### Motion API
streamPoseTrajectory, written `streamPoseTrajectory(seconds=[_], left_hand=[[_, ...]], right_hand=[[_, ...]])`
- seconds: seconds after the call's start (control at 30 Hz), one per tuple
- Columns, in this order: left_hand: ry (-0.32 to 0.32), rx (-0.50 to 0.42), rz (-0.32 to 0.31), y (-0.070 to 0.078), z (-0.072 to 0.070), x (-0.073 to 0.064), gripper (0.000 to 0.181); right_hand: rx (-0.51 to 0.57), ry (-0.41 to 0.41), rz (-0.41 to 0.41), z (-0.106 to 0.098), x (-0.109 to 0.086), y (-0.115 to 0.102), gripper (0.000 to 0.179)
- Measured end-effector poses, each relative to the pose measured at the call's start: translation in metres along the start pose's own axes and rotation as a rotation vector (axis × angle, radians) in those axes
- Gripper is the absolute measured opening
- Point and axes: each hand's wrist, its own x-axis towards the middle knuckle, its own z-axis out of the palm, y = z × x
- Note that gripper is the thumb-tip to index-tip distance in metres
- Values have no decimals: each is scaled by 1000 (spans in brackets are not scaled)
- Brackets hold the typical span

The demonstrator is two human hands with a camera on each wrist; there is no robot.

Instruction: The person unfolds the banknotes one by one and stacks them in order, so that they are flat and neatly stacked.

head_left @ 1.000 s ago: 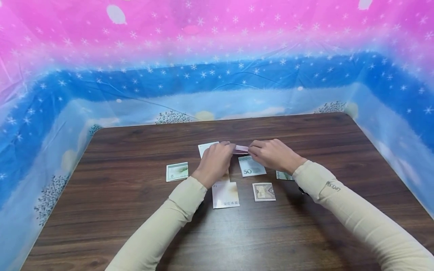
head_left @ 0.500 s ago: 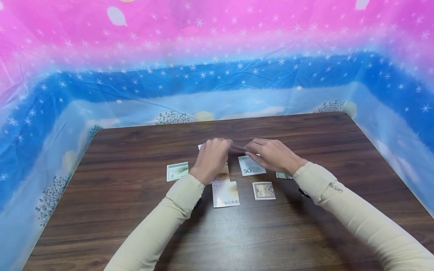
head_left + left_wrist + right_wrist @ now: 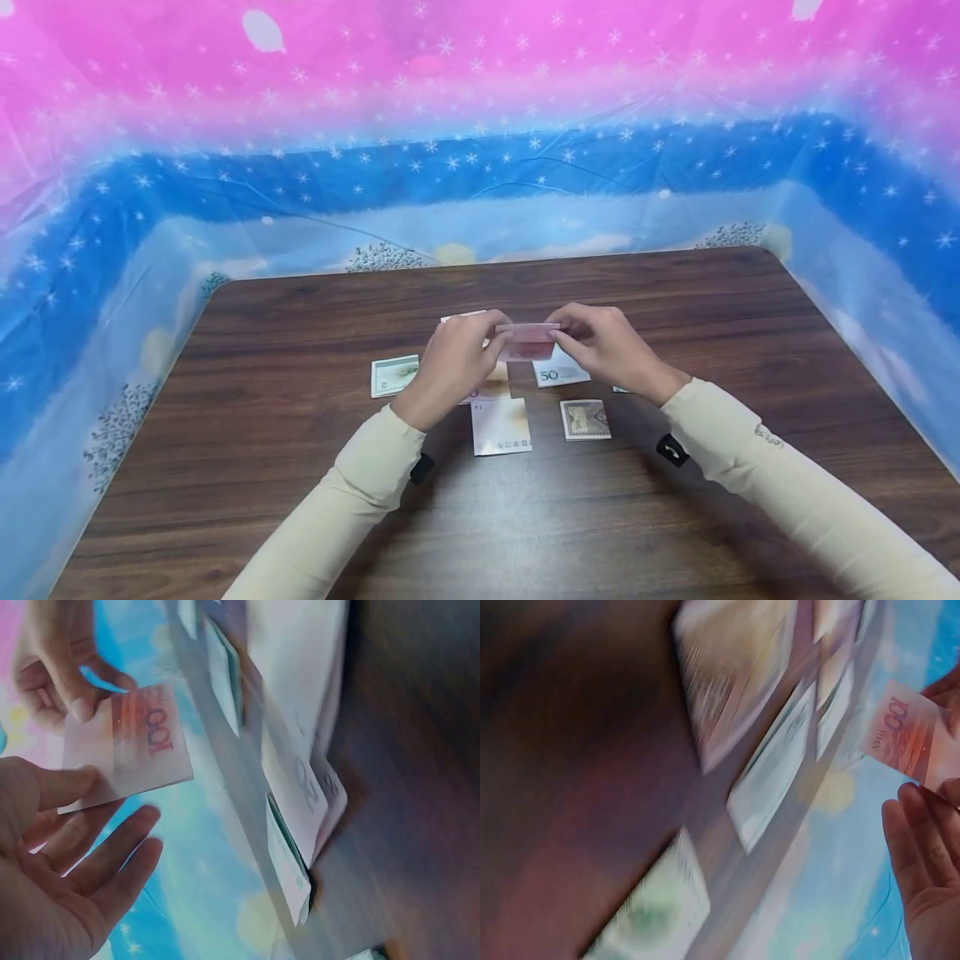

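Note:
A folded red 100 yuan banknote is held up above the table between both hands. My left hand pinches one end between thumb and forefinger. In the left wrist view that hand's other fingers stand spread apart from the note. The opposite end is pinched by my right hand. Below the hands lie a folded note marked 50 and an orange-toned note, the latter partly hidden by the left hand.
On the brown wooden table lie more folded notes: a green one at left, a pale one and a brown one in front. Another is mostly hidden by the right hand. A patterned cloth surrounds the table.
The banknote has tilted, so its red face now shows toward the head camera. The wrists have turned, and both hands still pinch it. The notes on the table have stayed put.

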Motion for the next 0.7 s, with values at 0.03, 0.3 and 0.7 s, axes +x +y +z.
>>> streamPoseTrajectory(seconds=[0.03,0.3,0.7], left_hand=[[-5,-32,-19,1,-1,-2,15],[-11,-272,-127,0,-3,-18,16],[-101,-820,-341,-8,-2,-47,29]], right_hand=[[30,13,26,1,-2,-3,11],[206,73,187,8,-13,-21,12],[333,73,256,18,-23,-42,19]])
